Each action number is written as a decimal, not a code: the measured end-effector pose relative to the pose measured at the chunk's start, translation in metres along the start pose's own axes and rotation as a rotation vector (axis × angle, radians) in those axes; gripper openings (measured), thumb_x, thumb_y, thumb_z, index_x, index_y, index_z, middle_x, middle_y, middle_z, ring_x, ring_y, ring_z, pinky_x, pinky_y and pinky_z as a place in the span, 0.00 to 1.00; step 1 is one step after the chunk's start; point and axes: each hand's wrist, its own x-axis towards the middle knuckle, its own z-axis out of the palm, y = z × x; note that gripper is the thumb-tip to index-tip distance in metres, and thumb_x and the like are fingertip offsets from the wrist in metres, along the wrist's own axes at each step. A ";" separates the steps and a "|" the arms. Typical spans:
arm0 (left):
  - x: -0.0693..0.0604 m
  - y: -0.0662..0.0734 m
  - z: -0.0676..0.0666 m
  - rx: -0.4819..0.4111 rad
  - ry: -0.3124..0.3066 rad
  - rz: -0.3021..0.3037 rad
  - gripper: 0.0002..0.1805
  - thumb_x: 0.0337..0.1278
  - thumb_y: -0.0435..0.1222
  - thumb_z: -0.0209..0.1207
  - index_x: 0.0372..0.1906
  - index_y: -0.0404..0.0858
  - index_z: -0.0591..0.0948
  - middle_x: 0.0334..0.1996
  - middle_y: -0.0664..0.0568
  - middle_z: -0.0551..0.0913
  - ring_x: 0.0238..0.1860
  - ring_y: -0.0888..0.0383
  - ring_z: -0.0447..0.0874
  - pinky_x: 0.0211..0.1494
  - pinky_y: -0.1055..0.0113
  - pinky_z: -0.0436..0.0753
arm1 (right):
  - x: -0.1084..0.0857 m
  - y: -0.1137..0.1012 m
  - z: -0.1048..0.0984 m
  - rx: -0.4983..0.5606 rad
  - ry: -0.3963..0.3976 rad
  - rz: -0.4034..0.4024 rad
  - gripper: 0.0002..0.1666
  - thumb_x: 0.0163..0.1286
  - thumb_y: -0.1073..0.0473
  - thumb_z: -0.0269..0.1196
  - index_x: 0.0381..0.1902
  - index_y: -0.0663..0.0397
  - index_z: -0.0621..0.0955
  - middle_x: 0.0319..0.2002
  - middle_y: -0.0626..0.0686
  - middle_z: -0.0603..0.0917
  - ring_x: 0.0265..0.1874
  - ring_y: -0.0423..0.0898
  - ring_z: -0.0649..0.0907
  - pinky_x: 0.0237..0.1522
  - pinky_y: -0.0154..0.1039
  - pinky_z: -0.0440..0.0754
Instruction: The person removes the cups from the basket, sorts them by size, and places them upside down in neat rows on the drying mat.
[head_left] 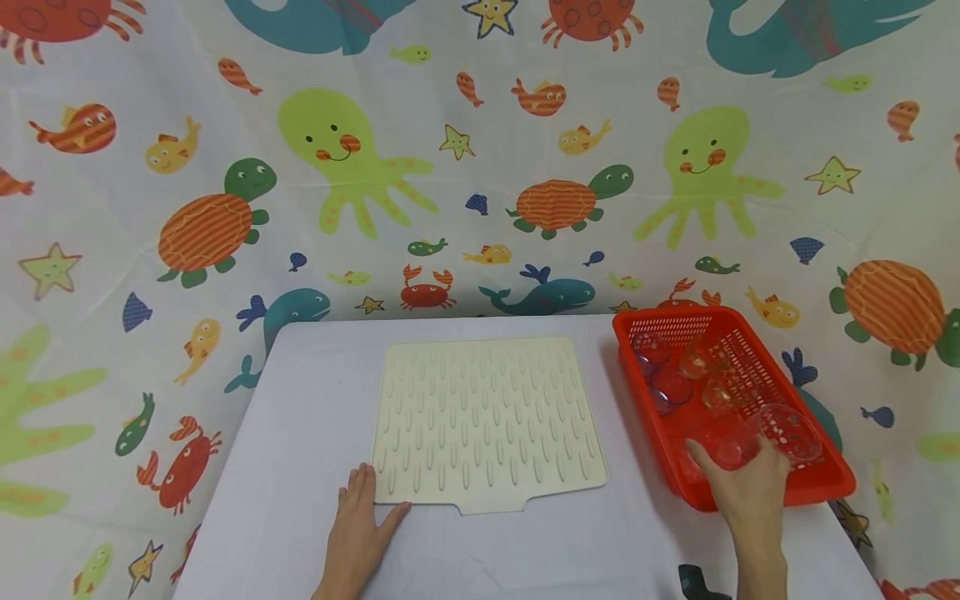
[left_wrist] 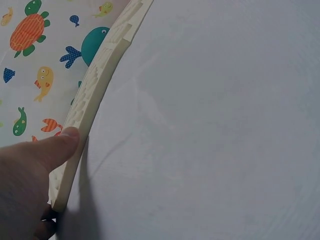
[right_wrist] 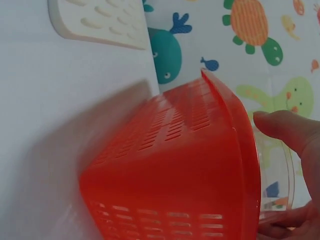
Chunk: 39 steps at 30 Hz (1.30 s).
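In the head view my left hand lies at the near left corner of a cream ridged mat, fingers straight along its side. The left wrist view shows the thumb against the mat's edge. My right hand reaches into the near part of a red basket, thumb and fingers spread apart around see-through cups. Its fingertips are by a large clear cup. Beyond the basket rim, a clear cup shows between thumb and fingers; whether they grip it is unclear.
More small see-through cups, purple and yellowish, lie in the far part of the basket. A white table carries mat and basket. Behind it hangs a sea-animal cloth. A black object is at the near edge.
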 end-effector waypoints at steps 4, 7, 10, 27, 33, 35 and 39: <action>-0.001 0.000 0.001 -0.005 0.029 0.012 0.55 0.57 0.58 0.65 0.73 0.21 0.58 0.76 0.28 0.56 0.78 0.33 0.51 0.80 0.38 0.54 | 0.001 0.000 0.002 0.039 -0.012 0.022 0.67 0.61 0.38 0.70 0.78 0.65 0.45 0.72 0.74 0.55 0.68 0.71 0.60 0.61 0.75 0.72; -0.001 0.000 0.000 -0.014 0.031 0.014 0.55 0.58 0.58 0.64 0.73 0.21 0.59 0.76 0.28 0.56 0.78 0.33 0.51 0.80 0.37 0.54 | 0.001 0.001 0.002 0.075 -0.012 0.031 0.67 0.60 0.38 0.71 0.79 0.65 0.45 0.72 0.74 0.56 0.67 0.71 0.62 0.61 0.74 0.73; -0.002 0.001 -0.001 -0.022 0.011 0.007 0.54 0.59 0.58 0.63 0.74 0.22 0.57 0.77 0.29 0.54 0.79 0.33 0.49 0.81 0.38 0.52 | 0.001 0.001 0.002 0.098 -0.015 0.045 0.67 0.61 0.38 0.71 0.79 0.64 0.45 0.73 0.74 0.56 0.68 0.71 0.62 0.62 0.74 0.72; -0.001 0.002 -0.004 -0.022 -0.024 -0.007 0.53 0.62 0.57 0.62 0.75 0.23 0.56 0.77 0.30 0.53 0.80 0.34 0.46 0.82 0.39 0.49 | -0.002 -0.001 0.007 0.140 0.025 0.043 0.65 0.60 0.37 0.71 0.79 0.62 0.50 0.74 0.71 0.59 0.68 0.69 0.64 0.63 0.73 0.72; -0.002 0.003 -0.005 -0.013 -0.022 -0.007 0.52 0.62 0.55 0.63 0.74 0.22 0.56 0.77 0.30 0.54 0.79 0.34 0.47 0.82 0.39 0.50 | -0.007 -0.006 0.003 0.160 0.063 -0.002 0.63 0.60 0.39 0.72 0.79 0.59 0.51 0.74 0.69 0.61 0.68 0.68 0.64 0.63 0.73 0.73; -0.003 0.003 -0.005 -0.009 -0.021 -0.008 0.52 0.62 0.55 0.63 0.74 0.23 0.57 0.77 0.30 0.54 0.79 0.34 0.47 0.81 0.39 0.50 | -0.009 -0.008 0.001 0.161 0.070 -0.009 0.63 0.60 0.39 0.72 0.79 0.58 0.51 0.74 0.68 0.61 0.69 0.67 0.64 0.63 0.73 0.73; -0.003 0.002 -0.004 -0.003 -0.016 -0.005 0.51 0.61 0.54 0.64 0.74 0.22 0.57 0.77 0.29 0.55 0.79 0.34 0.48 0.81 0.39 0.50 | -0.014 -0.013 -0.003 0.173 0.091 -0.028 0.61 0.60 0.40 0.72 0.79 0.57 0.53 0.74 0.67 0.62 0.69 0.66 0.65 0.61 0.73 0.75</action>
